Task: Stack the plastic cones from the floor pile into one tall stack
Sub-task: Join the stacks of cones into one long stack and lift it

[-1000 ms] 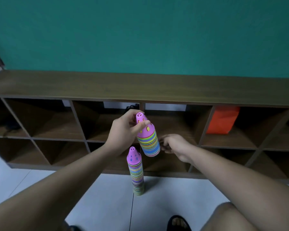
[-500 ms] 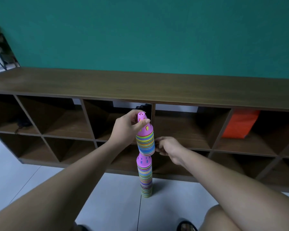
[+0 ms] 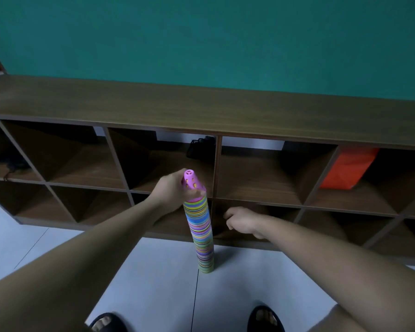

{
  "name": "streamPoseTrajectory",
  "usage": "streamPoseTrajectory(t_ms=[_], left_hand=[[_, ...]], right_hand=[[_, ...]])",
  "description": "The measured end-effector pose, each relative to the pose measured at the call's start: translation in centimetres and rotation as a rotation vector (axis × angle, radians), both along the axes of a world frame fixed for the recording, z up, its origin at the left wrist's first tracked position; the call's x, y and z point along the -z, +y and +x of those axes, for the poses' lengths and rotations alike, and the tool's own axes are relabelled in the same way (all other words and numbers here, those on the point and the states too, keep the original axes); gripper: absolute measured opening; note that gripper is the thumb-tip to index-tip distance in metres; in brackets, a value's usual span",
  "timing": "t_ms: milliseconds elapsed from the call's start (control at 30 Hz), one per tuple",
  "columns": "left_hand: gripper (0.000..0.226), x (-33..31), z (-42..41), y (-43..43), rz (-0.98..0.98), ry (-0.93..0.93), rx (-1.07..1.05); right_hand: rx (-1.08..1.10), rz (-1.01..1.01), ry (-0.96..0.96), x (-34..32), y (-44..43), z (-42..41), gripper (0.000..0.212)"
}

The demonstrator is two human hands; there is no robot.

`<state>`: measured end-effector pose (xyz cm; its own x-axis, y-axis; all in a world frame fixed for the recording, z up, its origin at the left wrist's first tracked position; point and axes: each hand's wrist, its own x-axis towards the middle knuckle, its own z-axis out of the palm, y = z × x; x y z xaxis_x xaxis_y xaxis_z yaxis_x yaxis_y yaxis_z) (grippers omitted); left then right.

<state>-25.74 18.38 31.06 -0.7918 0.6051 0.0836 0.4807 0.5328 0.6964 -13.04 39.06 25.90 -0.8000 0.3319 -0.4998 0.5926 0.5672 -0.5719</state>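
Plastic, banded in many colours, makes up the single tall stack [image 3: 200, 233] standing upright on the pale floor [image 3: 153, 283], just in front of the wooden cubby shelf [image 3: 201, 111]. We see the left hand [image 3: 175, 190] wrapped around the pink perforated top cone [image 3: 192, 185], its thumb lying across the front. The right hand [image 3: 242, 220] hovers beside the middle of the stack, apart from it, with its fingers loosely curled around nothing.

We judge the step in hand to be seating the upper cones onto the column. The bands run unbroken from base to tip, so the join appears closed. The next move calls, in our judgement, for a light straight-down press and then a release with no sideways pull, since so slender a column would tip readily.

Count:
- One stack, its cones too thin to number.
- One pink top cone.
- Two hands.
- One orange object [image 3: 345, 167] in an upper right compartment.
- One dark object [image 3: 200, 147] in the upper centre compartment.
- Two dark sandals [image 3: 265, 318] at the lower edge.

Any remaining pile lies outside the view, so we cannot tell how much is left.
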Motion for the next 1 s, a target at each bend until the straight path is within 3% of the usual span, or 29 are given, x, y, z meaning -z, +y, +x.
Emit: streamPoseTrajectory(t_ms=[233, 333, 433, 667, 833, 1000], left_hand=[[0.038, 1.3, -3.1, -5.7, 0.121, -0.199, -0.117], [0.042, 2.2, -3.9, -7.0, 0.158, -0.273, -0.168], [0.044, 3.2, -4.8, -7.9, 0.167, -0.315, -0.199], [0.045, 4.5, -5.9, -9.0, 0.218, -0.334, -0.240], [0.049, 6.0, -6.9, -9.5, 0.218, -0.303, -0.263], [0.045, 6.9, -7.8, -10.1, 0.202, -0.256, -0.261]], right_hand=[[-0.211, 0.142, -0.142, 5.7, 0.6, -0.4, 0.035], [-0.224, 0.095, -0.215, 10.1, 0.4, -0.6, 0.021], [-0.099, -0.009, -0.211, 15.7, -0.5, -0.6, 0.007], [0.140, -0.206, -0.189, 26.9, -1.6, -0.8, 0.018], [0.346, -0.346, -0.076, 30.6, -2.3, -1.4, 0.013], [0.460, -0.512, -0.122, 32.5, -2.7, -2.7, 0.034]])
